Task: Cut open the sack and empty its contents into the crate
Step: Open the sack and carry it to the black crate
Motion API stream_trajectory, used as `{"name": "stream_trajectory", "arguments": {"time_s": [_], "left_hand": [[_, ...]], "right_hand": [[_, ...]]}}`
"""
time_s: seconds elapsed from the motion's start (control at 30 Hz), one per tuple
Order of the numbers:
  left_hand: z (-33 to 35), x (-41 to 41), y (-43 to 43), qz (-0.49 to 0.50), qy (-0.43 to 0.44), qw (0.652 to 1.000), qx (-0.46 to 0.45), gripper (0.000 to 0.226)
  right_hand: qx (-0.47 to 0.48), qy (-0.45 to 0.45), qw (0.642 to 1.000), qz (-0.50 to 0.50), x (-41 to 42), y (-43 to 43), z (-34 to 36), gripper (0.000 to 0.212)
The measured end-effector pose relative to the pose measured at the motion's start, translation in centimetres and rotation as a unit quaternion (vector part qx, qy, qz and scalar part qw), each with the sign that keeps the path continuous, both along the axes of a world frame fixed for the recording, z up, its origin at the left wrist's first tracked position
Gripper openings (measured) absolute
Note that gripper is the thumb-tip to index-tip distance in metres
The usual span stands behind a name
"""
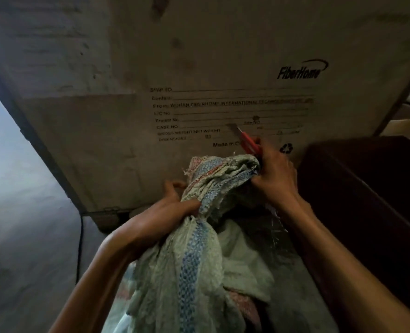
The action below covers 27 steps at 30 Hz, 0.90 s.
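Note:
A pale woven sack [194, 255] with a blue stripe stands in front of me, its neck bunched and twisted at the top. My left hand [177, 200] grips the neck from the left. My right hand [276, 174] holds a red utility knife [247, 143] against the right side of the bunched top, and its blade points up and to the left. A dark crate [367, 200] sits just right of the sack; its inside is in shadow.
A large cardboard box [199, 68] with printed shipping text stands upright right behind the sack. A grey floor [19, 212] and a thin black cable [80, 241] lie to the left. Another box edge shows at the far right.

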<state>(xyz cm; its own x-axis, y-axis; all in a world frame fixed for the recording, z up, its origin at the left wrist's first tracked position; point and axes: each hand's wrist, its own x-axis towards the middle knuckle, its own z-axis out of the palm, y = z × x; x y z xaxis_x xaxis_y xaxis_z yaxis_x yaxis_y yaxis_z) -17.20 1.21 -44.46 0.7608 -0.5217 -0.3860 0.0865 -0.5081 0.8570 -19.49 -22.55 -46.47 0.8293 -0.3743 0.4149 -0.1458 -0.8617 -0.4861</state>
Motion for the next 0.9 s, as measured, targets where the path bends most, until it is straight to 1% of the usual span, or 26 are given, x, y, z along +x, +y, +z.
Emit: {"name": "stream_trajectory", "arguments": {"time_s": [0.03, 0.1, 0.17, 0.2, 0.27, 0.3, 0.33, 0.4, 0.43, 0.5, 0.57, 0.63, 0.73, 0.8, 0.83, 0.9], "left_hand": [[0.0, 0.0, 0.4, 0.01, -0.01, 1.0, -0.008, 0.063], [-0.3, -0.1, 1.2, 0.024, -0.078, 0.997, -0.003, 0.057], [-1.1, 0.1, 1.7, 0.06, -0.15, 0.987, 0.026, 0.045], [-1.5, 0.3, 1.8, 0.094, -0.161, 0.982, 0.029, 0.04], [-2.8, 0.9, 1.7, 0.157, -0.151, 0.976, 0.029, 0.036], [-3.5, 1.1, 1.6, 0.178, -0.137, 0.974, 0.024, 0.035], [-4.2, 1.3, 1.6, 0.195, -0.117, 0.974, 0.015, 0.035], [-5.6, 1.4, 1.3, 0.217, -0.075, 0.973, -0.001, 0.037], [-6.2, 1.4, 1.2, 0.223, -0.059, 0.973, -0.004, 0.041], [-7.1, 1.3, 0.8, 0.232, -0.041, 0.972, -0.007, 0.048], [-7.8, 1.4, 0.4, 0.235, -0.032, 0.971, -0.007, 0.051], [-8.6, 1.4, 0.4, 0.229, -0.034, 0.973, 0.004, 0.053], [-9.9, 1.3, 0.9, 0.199, -0.046, 0.978, 0.03, 0.06], [-10.4, 1.3, 1.5, 0.182, -0.042, 0.981, 0.044, 0.065], [-10.4, 1.3, 1.7, 0.18, -0.037, 0.982, 0.034, 0.063], [-10.5, 1.3, 1.8, 0.195, -0.018, 0.98, -0.025, 0.052]], "right_hand": [[0.035, 0.007, 0.999, 0.012, 0.1, 0.1, -0.4, 0.051], [0.096, 0.031, 0.994, 0.031, 0.1, 0.6, -0.7, 0.052], [0.132, 0.083, 0.986, 0.055, 0.2, 1.5, -1.0, 0.063], [0.155, 0.109, 0.98, 0.068, 0.3, 1.9, -1.1, 0.072], [0.2, 0.134, 0.967, 0.087, 0.3, 2.9, -1.6, 0.086], [0.212, 0.128, 0.965, 0.087, 0.1, 3.5, -2.1, 0.084], [0.217, 0.108, 0.967, 0.075, -0.2, 4.0, -2.7, 0.075], [0.183, 0.058, 0.981, 0.025, -1.4, 4.4, -4.3, 0.051], [0.152, 0.044, 0.987, -0.005, -2.4, 4.2, -5.2, 0.044], [0.079, 0.056, 0.994, -0.053, -4.8, 3.1, -6.9, 0.034], [0.054, 0.099, 0.989, -0.095, -7.5, 1.7, -8.9, 0.031], [0.07, 0.125, 0.977, -0.157, -10.3, 1.0, -11.8, 0.032], [0.099, 0.172, 0.949, -0.244, -14.3, 1.8, -17.3, 0.035], [0.096, 0.249, 0.927, -0.264, -16.9, 3.0, -20.9, 0.035], [0.095, 0.296, 0.914, -0.261, -18.0, 3.8, -22.6, 0.035], [0.084, 0.363, 0.898, -0.233, -20.0, 5.0, -25.8, 0.037]]}}
